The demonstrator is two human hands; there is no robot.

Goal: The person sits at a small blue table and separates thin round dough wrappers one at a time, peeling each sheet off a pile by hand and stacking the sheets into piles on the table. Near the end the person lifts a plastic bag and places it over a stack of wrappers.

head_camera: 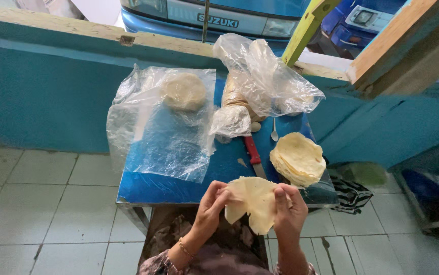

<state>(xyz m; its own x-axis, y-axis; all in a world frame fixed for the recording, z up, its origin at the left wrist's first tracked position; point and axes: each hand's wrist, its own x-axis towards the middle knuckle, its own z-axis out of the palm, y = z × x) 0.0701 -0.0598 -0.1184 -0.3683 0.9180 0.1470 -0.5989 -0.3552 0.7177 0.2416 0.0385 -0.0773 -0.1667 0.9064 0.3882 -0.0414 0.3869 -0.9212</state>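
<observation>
- Both hands are up close to the camera, just in front of the near edge of the blue table [179, 191], holding one thin, pale round wrapper [252, 201] between them.
- Left hand [212, 203] pinches the wrapper's left edge, fingers curled shut on it; a thin bracelet [185, 249] sits on that wrist.
- Right hand [289, 209] grips the wrapper's right edge the same way, thumb in front.
- On the table's right side, just beyond the right hand, lies a stack of similar wrappers [298, 158].
- Beside that stack, toward the table's middle, lies a red-handled knife [253, 153], with a small spoon [274, 133] behind it.
- Across the table's left part spreads a clear plastic sheet [163, 142], bearing a round of dough [184, 91] at the far end.
- At the table's far edge stands a crumpled clear plastic bag [265, 76].
</observation>
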